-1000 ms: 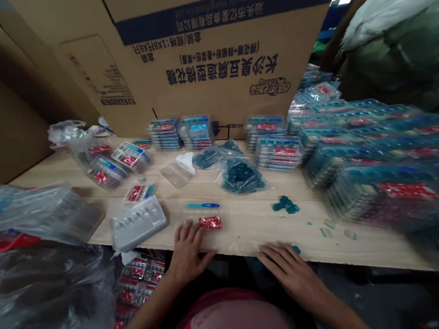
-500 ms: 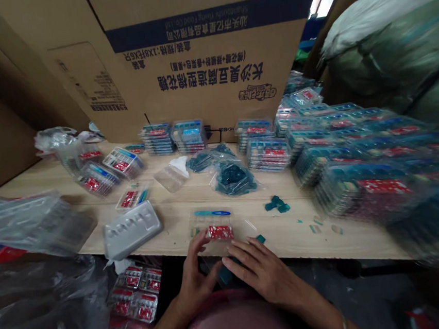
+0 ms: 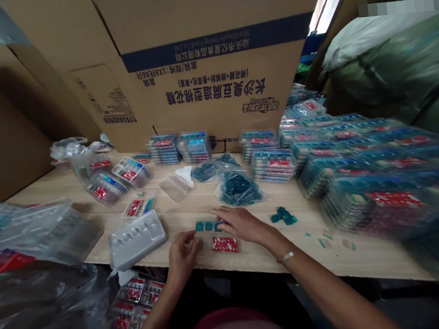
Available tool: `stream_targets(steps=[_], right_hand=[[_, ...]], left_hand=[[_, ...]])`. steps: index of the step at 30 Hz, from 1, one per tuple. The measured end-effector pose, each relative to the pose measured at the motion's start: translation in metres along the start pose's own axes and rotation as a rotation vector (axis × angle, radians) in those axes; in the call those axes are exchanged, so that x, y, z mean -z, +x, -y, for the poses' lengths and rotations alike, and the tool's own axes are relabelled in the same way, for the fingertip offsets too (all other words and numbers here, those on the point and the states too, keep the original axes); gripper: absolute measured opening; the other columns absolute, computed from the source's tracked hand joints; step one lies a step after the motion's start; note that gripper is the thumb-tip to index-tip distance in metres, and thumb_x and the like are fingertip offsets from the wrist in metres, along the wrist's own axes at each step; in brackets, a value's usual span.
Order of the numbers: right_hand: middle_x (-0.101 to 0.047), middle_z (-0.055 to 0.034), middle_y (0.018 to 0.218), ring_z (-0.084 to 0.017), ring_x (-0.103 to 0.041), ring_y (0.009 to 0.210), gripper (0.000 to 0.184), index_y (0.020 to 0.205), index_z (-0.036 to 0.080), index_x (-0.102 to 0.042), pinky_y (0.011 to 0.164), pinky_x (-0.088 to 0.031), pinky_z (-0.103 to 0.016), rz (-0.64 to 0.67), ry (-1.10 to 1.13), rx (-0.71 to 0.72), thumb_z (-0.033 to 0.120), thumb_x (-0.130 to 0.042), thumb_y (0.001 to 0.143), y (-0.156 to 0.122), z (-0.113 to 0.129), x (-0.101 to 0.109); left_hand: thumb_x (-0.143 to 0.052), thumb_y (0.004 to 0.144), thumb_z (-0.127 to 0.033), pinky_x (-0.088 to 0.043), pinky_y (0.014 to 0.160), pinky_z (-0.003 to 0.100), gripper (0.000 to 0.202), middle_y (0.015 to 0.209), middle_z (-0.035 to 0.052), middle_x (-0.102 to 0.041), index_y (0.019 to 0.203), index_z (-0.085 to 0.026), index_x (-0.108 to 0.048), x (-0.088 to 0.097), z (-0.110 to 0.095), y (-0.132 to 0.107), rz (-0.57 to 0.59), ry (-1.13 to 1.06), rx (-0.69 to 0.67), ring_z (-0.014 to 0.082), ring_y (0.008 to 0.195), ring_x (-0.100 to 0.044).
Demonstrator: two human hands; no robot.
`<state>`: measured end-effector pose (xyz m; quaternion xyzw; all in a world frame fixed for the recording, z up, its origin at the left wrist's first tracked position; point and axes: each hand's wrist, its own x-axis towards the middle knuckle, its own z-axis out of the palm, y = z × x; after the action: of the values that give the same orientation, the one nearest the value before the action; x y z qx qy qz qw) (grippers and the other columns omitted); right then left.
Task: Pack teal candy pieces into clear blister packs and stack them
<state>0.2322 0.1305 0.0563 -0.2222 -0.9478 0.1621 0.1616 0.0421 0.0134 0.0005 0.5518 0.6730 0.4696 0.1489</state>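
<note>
A clear plastic tray lies at the table's front edge, with a red-and-white packet (image 3: 224, 244) in it. Along its far side is a row of dark teal square pieces (image 3: 210, 226). My left hand (image 3: 182, 255) is at the tray's left end, thumb and fingertips pinched together on its edge. From the right, my right hand (image 3: 243, 224) reaches over the tray. Its bent fingers close on a teal piece at the right of the row and partly cover it. Loose teal pieces (image 3: 283, 215) sit in a small heap to the right.
Stacks of filled clear trays (image 3: 390, 205) crowd the right side. Behind the work lies an open bag of teal pieces (image 3: 239, 187), before a large cardboard box (image 3: 215, 87). A white moulded tray (image 3: 137, 239) and empty clear trays (image 3: 51, 230) are at left.
Both hands were low at the table edge, where teal showed under the right hand. The right hand has moved up over the tray, where teal squares now stand in a row.
</note>
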Motion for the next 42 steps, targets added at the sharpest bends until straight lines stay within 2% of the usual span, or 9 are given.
stream_targets(steps=[3,6,12,17,25,30,35,38,42], right_hand=[[-0.066,-0.0095,0.104,-0.019,-0.061,0.093,0.041,0.123,0.014,-0.055,0.082,-0.050,-0.029,0.087,0.068,-0.002,0.022,-0.062,0.084,0.023,-0.024,-0.019],[-0.061,-0.0134,0.115,-0.021,-0.054,0.108,0.039,0.123,0.012,-0.056,0.093,-0.044,-0.034,0.001,0.037,0.026,0.024,-0.059,0.087,0.027,-0.033,-0.036],[-0.062,-0.0122,0.118,-0.021,-0.056,0.106,0.035,0.123,0.014,-0.056,0.093,-0.044,-0.033,0.005,0.035,0.013,0.026,-0.053,0.090,0.013,-0.026,-0.041],[-0.060,-0.0126,0.122,-0.023,-0.055,0.112,0.033,0.121,0.016,-0.058,0.096,-0.042,-0.036,0.059,-0.030,-0.052,0.025,-0.053,0.090,0.000,-0.013,-0.040],[-0.015,-0.0174,0.154,-0.036,-0.014,0.140,0.094,0.144,0.019,-0.030,0.111,-0.013,-0.054,0.183,0.009,-0.137,0.061,-0.066,0.068,-0.026,0.024,-0.051],[-0.012,-0.0216,0.153,-0.039,-0.015,0.139,0.096,0.145,0.015,-0.025,0.110,-0.017,-0.056,0.175,-0.070,-0.146,0.050,-0.069,0.068,-0.043,0.039,-0.051],[-0.033,-0.0308,0.142,-0.041,-0.032,0.132,0.056,0.138,0.001,-0.036,0.098,-0.037,-0.058,0.168,-0.365,-0.299,0.014,-0.049,0.086,-0.068,0.056,-0.076],[-0.044,-0.0286,0.136,-0.037,-0.045,0.124,0.056,0.136,0.002,-0.040,0.094,-0.044,-0.050,0.190,-0.366,-0.238,0.013,-0.051,0.083,-0.086,0.058,-0.056],[-0.065,-0.0088,0.117,-0.019,-0.062,0.102,0.048,0.125,0.018,-0.053,0.086,-0.049,-0.027,0.084,-0.137,-0.255,0.010,-0.051,0.078,-0.098,0.043,0.021]], left_hand=[[-0.059,0.075,-0.043,-0.049,0.060,0.029,0.032,0.076,0.0043,-0.062,0.090,-0.015,-0.067,-0.007,0.018,0.007,-0.056,0.034,0.015,0.0160,0.065,-0.058],[-0.057,0.077,-0.043,-0.049,0.058,0.029,0.042,0.079,0.0034,-0.060,0.108,-0.014,-0.061,-0.009,0.030,0.007,-0.064,0.012,0.023,0.0135,0.061,-0.055],[-0.051,0.083,-0.037,-0.050,0.072,0.032,0.038,0.095,0.0072,-0.061,0.115,-0.016,-0.058,0.001,0.029,0.002,0.100,-0.024,-0.003,0.0166,0.078,-0.058],[-0.051,0.080,-0.032,-0.050,0.080,0.037,0.040,0.102,0.0096,-0.061,0.116,-0.017,-0.057,-0.003,0.026,-0.003,0.118,0.077,-0.061,0.0208,0.089,-0.059],[-0.049,0.079,-0.035,-0.052,0.081,0.040,0.039,0.101,0.0108,-0.064,0.111,-0.016,-0.060,-0.003,0.027,-0.003,0.120,0.159,-0.101,0.0237,0.091,-0.062],[-0.052,0.078,-0.039,-0.056,0.076,0.038,0.037,0.096,0.0088,-0.067,0.108,-0.020,-0.063,-0.012,0.033,-0.009,0.135,0.143,-0.182,0.0239,0.085,-0.065],[-0.057,0.075,-0.038,-0.056,0.079,0.039,0.035,0.095,0.0079,-0.070,0.104,-0.021,-0.065,-0.026,0.013,-0.013,0.200,0.105,-0.236,0.0247,0.089,-0.066],[-0.056,0.075,-0.048,-0.056,0.080,0.039,0.040,0.097,0.0077,-0.071,0.103,-0.021,-0.066,-0.024,0.001,-0.009,0.259,0.003,-0.110,0.0253,0.090,-0.067],[-0.049,0.077,-0.059,-0.054,0.085,0.039,0.052,0.099,0.0067,-0.072,0.107,-0.020,-0.065,-0.016,0.002,-0.005,0.295,-0.162,0.132,0.0263,0.096,-0.066]])
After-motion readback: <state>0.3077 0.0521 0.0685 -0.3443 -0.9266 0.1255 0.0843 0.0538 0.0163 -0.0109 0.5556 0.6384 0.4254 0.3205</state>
